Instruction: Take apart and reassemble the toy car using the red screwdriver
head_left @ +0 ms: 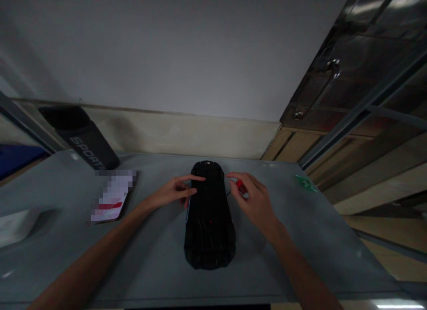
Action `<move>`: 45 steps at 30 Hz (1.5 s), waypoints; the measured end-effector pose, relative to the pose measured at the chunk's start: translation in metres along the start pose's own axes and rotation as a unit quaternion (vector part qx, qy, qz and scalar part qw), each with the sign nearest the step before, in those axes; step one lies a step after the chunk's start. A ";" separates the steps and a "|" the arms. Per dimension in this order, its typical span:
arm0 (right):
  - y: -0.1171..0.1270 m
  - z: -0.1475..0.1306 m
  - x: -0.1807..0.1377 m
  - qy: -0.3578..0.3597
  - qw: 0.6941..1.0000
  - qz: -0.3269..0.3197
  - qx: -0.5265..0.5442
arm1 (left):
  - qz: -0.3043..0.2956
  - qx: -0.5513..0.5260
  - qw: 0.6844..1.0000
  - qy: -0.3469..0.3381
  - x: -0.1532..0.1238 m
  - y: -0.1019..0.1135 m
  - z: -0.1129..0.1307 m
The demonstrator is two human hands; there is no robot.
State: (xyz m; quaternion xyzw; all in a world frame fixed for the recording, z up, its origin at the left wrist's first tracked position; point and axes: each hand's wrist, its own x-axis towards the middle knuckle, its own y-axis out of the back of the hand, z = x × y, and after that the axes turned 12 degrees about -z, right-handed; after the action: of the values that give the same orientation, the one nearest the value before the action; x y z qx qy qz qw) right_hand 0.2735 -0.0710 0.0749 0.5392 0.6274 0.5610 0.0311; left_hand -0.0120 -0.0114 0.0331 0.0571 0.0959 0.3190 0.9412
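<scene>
We rest left hand (176,190), half open, along left side of black toy car (210,232); right hand (253,199), curled, grips red-handled tool (241,187) right of car

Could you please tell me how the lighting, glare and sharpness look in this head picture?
Head view: dim overall, so the black car-shaped object's surface shows little detail; head view: glare streaks the metal door, top right; head view: the green scrap looks soft; head view: mosaic blocks hide part of the phone.

Pale letters on the dark bottle (88,143) — they read "SPORT".
</scene>
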 end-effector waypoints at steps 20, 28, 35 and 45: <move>0.001 -0.001 0.001 0.007 0.999 -0.027 0.014 | -0.003 0.014 1.000 -0.008 0.002 0.003 -0.005; 0.002 -0.002 0.002 0.032 0.999 -0.005 -0.009 | -0.003 0.006 1.000 -0.004 0.001 0.002 -0.003; 0.000 -0.004 0.002 0.042 0.999 -0.003 -0.029 | -0.005 0.011 1.000 -0.006 0.001 0.003 -0.004; 0.001 -0.004 0.000 0.030 0.999 -0.017 -0.014 | -0.003 0.002 1.000 -0.004 0.001 0.002 -0.004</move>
State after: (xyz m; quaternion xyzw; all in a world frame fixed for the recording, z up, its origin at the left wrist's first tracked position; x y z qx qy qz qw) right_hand 0.2710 -0.0740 0.0769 0.5106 0.6290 0.5855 0.0293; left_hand -0.0131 -0.0092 0.0297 0.0597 0.0926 0.3155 0.9425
